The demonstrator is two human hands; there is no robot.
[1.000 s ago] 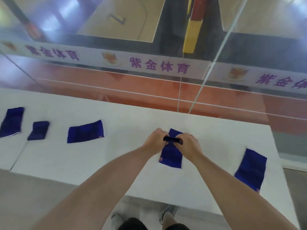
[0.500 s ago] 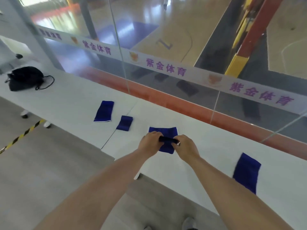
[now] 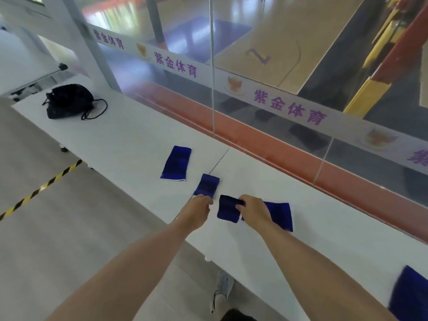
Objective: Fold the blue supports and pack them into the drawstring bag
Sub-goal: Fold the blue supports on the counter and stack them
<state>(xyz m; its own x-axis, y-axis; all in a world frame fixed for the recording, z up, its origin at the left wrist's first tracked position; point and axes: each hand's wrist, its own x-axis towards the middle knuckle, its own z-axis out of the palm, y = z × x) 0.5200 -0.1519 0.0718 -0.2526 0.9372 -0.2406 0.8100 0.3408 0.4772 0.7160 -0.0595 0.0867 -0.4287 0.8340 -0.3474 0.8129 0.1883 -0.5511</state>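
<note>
My right hand (image 3: 253,210) pinches a folded blue support (image 3: 228,208) above the white table (image 3: 139,135). My left hand (image 3: 196,210) hovers just left of it with curled fingers, holding nothing. Under my right hand lies a flat blue support (image 3: 281,215). A small folded blue support (image 3: 206,185) rests just beyond my left hand, and a longer blue support (image 3: 176,163) lies further left. Another blue support (image 3: 408,295) sits at the lower right edge. The black drawstring bag (image 3: 69,100) lies at the table's far left end.
A glass wall (image 3: 254,66) with a band of purple characters runs along the table's far side. A seam (image 3: 220,159) splits the two tabletops. Yellow-black tape (image 3: 41,187) crosses the grey floor on the left. My shoe (image 3: 222,290) shows below the table edge.
The view has swung left, bringing the bag closer. My left hand has let go of the folded support, which now stays in my right hand alone.
</note>
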